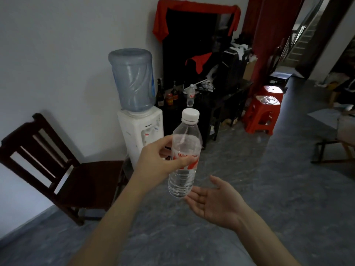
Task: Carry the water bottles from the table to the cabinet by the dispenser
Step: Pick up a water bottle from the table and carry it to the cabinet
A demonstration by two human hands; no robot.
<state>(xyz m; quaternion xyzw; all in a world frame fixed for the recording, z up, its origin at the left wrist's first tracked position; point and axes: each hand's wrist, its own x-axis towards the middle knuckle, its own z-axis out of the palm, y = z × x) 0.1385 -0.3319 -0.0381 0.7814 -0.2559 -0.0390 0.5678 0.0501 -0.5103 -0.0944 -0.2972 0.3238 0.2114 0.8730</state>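
While left grip (163, 160) clasps water bottle (184, 160), right grip (213, 202) splayed

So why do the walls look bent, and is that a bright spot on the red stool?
Head view: the wide-angle lens bows straight lines near the edges, so the wall and chair lean. Yes, daylight from the right glares off the red stool; the far cabinet sits dim. The bottle in the left hand is fairly sharp, its label slightly smeared.

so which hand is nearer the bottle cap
Left. The left hand grips the water bottle around its label, just below the white cap; the right hand is open under the bottle's base, farther away.
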